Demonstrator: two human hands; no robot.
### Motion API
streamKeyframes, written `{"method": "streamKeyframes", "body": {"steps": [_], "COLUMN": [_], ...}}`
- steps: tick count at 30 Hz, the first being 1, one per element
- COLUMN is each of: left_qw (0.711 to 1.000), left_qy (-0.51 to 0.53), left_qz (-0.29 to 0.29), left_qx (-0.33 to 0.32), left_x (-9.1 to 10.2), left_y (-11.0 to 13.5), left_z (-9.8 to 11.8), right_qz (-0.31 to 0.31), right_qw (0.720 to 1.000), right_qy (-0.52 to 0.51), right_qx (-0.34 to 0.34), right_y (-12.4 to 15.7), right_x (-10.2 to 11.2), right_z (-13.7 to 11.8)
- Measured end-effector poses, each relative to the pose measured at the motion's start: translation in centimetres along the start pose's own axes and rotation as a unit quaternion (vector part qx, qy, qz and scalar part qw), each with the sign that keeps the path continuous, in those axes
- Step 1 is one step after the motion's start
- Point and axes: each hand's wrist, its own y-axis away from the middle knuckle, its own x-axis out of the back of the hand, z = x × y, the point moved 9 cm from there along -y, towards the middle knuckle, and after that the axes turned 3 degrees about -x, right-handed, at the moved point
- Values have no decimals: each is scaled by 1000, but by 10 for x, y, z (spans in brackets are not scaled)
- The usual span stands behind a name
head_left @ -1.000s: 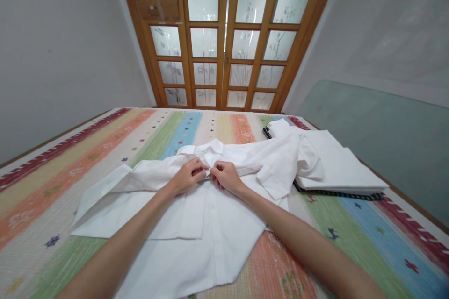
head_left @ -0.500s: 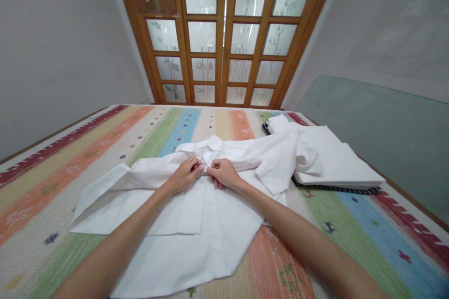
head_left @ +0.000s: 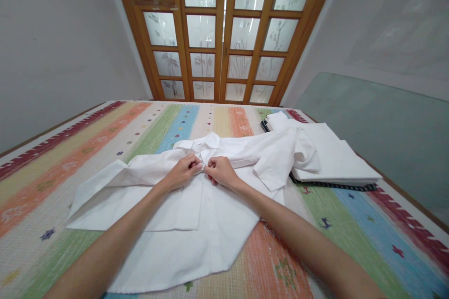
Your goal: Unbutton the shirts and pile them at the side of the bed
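A white short-sleeved shirt lies spread out, front side up, with its collar away from me. Just below the collar, my left hand pinches the front placket between thumb and fingers. My right hand pinches the same edge right beside it, the two thumbs nearly meeting. Whatever small fastening lies between the fingertips is hidden. The right sleeve spreads toward the stack of clothes, while the left part of the shirt fans out in loose folds.
Folded white clothes with a dark striped edge beneath lie to the right. A striped, patterned cloth covers the surface. A pale green panel stands along the right wall. Wooden doors with frosted panes are behind.
The view has shifted slightly. Both hands stay at the placket below the collar, with only small finger movements.
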Motion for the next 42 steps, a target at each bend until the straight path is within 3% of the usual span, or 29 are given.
{"method": "streamKeyframes", "body": {"steps": [6, 9, 13, 16, 23, 32, 42], "left_qw": [1000, 1000, 1000, 1000, 997, 995, 984], "left_qy": [2, 1, -12, -24, -67, -98, -159], "left_qz": [-6, -9, -4, -6, -21, -10, -25], "left_qx": [-1, 0, 1, 0, -22, -21, -69], "left_x": [-1, -1, 0, -1, -5, -8, -16], "left_y": [-1, 0, 0, 0, -2, -4, -4], "left_z": [-1, -1, 0, -1, -2, 0, 11], "right_qz": [77, 89, 88, 39, 5, 4, 27], "right_qw": [977, 969, 981, 998, 998, 995, 995], "right_qy": [185, 220, 152, 40, -66, -102, -98], "right_qx": [67, 76, 79, 43, 14, -15, -12], "right_y": [2, 3, 3, 1, -2, -2, 0], "right_x": [4, 2, 6, 5, 2, 1, 3], "right_z": [-16, -16, -12, -1, 12, 18, 18]}}
